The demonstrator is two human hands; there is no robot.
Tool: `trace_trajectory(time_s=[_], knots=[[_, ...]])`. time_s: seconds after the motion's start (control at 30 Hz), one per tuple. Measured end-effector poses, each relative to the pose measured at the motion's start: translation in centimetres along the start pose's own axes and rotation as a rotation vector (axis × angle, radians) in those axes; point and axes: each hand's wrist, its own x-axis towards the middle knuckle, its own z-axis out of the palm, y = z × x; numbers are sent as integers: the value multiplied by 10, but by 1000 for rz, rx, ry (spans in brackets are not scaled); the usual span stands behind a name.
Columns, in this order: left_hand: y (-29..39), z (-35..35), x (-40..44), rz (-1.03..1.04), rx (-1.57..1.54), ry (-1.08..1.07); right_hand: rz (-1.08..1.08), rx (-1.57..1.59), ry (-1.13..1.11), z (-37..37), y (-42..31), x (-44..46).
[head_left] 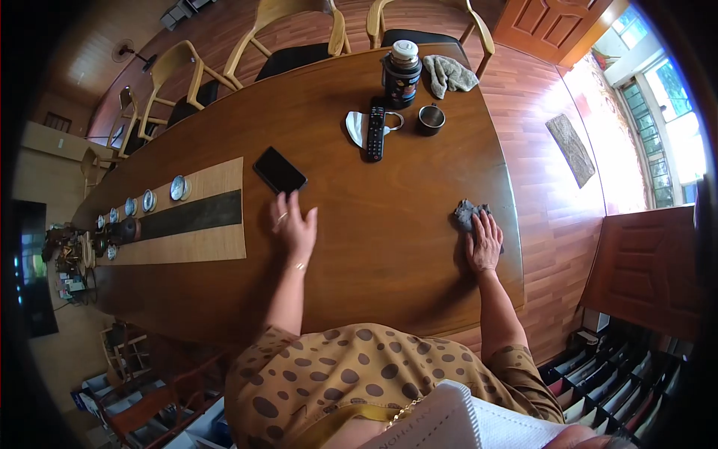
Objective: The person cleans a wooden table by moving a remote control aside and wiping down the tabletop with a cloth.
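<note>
1. Well, the right grip [485,243] lies flattened, fingers nearly straight, over the soft, crumpled grey cloth [467,212]; it covers the cloth rather than curling around it, near the edge of the smooth brown wooden worktop [366,247].
2. The left grip [295,228] is open, fingers spread, with nothing held. Its fingertips are right by the near end of the phone [280,170], a glossy black slab with rounded corners; I can't tell whether they touch.
3. Between the two grips and farther out lies the remote [375,133], long, black and studded with buttons, on top of the white face mask [356,129], whose loop shows past it.
4. Out beyond the right grip sits the metal cup [431,120], round and shiny-rimmed; I can't make out what it holds.
5. Farther beyond that grip, the flask [402,78] stands upright, closed with a pale top and wrapped in a dark, patterned sleeve. Just beside it is the rumpled, nubbly towel [449,76].
6. Off to the side of the left grip runs the woven straw runner [206,243] with its dark central band, carrying small blue-and-white cups [179,188], contents too small to tell.
</note>
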Motion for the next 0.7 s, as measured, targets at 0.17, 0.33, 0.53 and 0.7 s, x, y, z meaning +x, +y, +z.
trace_trajectory(time_s=[0.17, 0.33, 0.53, 0.7], knots=[[-118, -54, -105, -204, 260, -227, 152, -78, 63, 19, 19, 14], [-177, -86, -171, -37, 323, -474, 463, -193, 117, 60, 23, 115], [-180, -89, -174, 44, 259, -427, 309, -152, 136, 80, -56, 192], [-179, -90, -173, 35, 263, -438, 275, -150, 120, 86, -97, 191]])
